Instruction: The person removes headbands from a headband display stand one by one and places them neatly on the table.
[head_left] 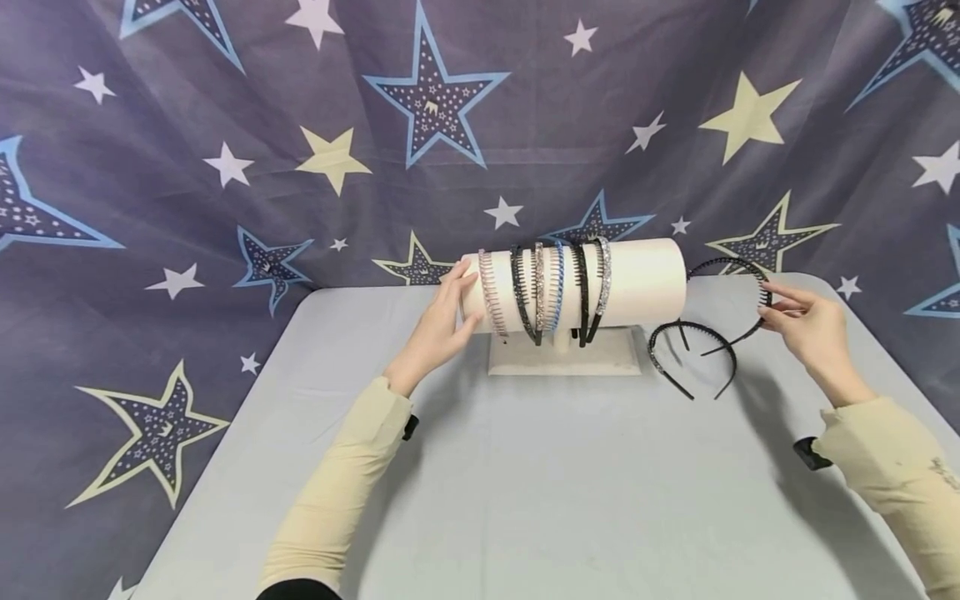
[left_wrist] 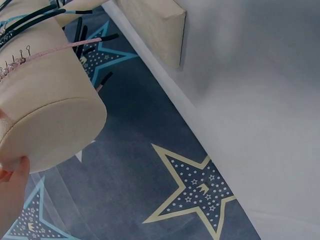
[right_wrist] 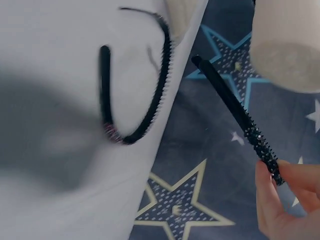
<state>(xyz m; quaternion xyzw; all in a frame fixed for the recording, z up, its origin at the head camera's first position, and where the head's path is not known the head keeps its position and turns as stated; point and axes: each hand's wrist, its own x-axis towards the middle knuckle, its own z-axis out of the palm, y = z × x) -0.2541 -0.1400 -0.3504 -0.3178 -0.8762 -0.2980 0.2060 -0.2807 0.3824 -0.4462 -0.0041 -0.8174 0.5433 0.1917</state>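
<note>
My right hand (head_left: pixel 813 333) pinches a black beaded headband (right_wrist: pixel 260 145) by its side, off the right end of a cream roll stand (head_left: pixel 645 279). At the stand's left end my left hand (head_left: pixel 438 329) rests its fingers and thumb against the roll's rim; part of that hand is outside the left wrist view. Several headbands circle the roll: a pink one (head_left: pixel 491 292) nearest the left hand, then black, sparkling and blue ones (head_left: pixel 557 287). Another black headband (head_left: pixel 693 327) lies on the table, below the held one.
The stand's flat base (head_left: pixel 566 360) sits near the back of a table covered with pale grey cloth (head_left: pixel 562 483). Behind it hangs a dark curtain (head_left: pixel 540 108) printed with stars. Each wrist wears a small black device (head_left: pixel 812 453).
</note>
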